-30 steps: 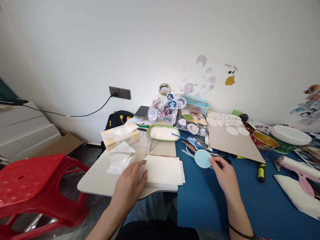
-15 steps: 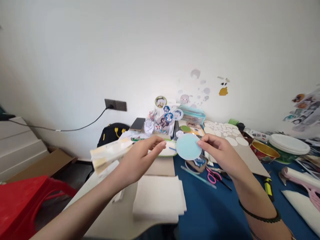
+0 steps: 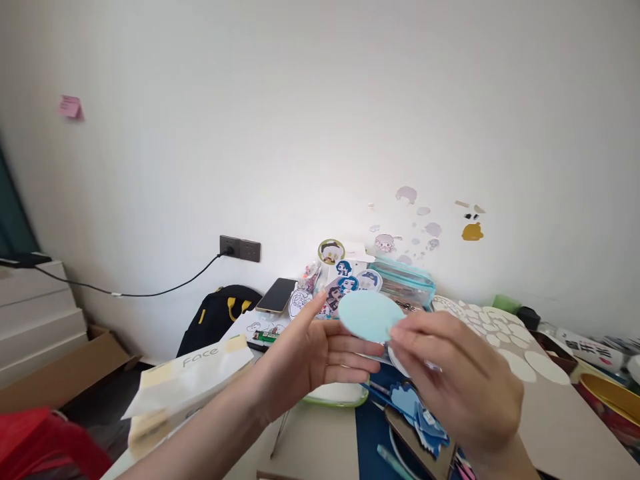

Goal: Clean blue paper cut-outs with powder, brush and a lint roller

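Note:
A pale blue round paper disc (image 3: 371,315) is pinched at its right edge between the thumb and fingers of my right hand (image 3: 453,377). The disc is tilted, so it looks like an oval. Just below and left of it, my left hand (image 3: 320,357) is open, palm turned up, fingers spread behind the disc's lower edge; I cannot tell whether they touch it. Beneath both hands lie a green-rimmed white tray (image 3: 337,395) and several blue paper cut-outs (image 3: 417,407).
Stickers and a teal clear pouch (image 3: 407,283) stand against the wall. At the left are a phone (image 3: 278,295), a "Face" tissue pack (image 3: 200,363) and a black backpack (image 3: 220,317). A board with white paper ovals (image 3: 510,363) and a red-gold bowl (image 3: 610,400) lie right.
The view has tilted upward. My left hand has turned palm up and come close beneath the disc. My right hand still holds the disc, which is now tilted flatter.

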Demonstrator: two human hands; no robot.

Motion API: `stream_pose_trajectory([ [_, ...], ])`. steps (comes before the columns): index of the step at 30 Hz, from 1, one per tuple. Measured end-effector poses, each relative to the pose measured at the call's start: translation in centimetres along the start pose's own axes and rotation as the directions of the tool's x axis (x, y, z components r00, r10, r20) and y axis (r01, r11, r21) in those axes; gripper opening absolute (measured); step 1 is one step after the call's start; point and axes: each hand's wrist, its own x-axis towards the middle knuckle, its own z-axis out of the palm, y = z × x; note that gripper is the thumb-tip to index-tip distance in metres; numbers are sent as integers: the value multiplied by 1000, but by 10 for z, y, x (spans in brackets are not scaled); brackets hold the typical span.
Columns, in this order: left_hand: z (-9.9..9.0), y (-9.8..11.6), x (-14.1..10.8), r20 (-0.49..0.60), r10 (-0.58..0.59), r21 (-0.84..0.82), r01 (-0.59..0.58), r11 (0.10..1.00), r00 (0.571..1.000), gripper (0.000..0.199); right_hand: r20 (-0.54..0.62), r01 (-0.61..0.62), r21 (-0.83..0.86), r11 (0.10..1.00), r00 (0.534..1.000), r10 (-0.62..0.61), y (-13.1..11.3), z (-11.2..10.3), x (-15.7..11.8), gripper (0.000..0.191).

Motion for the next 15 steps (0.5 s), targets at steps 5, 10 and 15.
stream_pose_trajectory([
  [5,5,1,-7,-75,117,-113,-125,986,990,56,142,216,-53,975,968,-206,-7,6,-3,19],
  [10,4,-3,-18,-168,122,-73,-136,988,978,52,144,262,-30,965,956,-255,-10,13,-1,21],
  [15,3,-5,-23,-143,118,-81,-131,988,983,47,145,293,-56,954,948,-283,-13,17,-2,20],
])
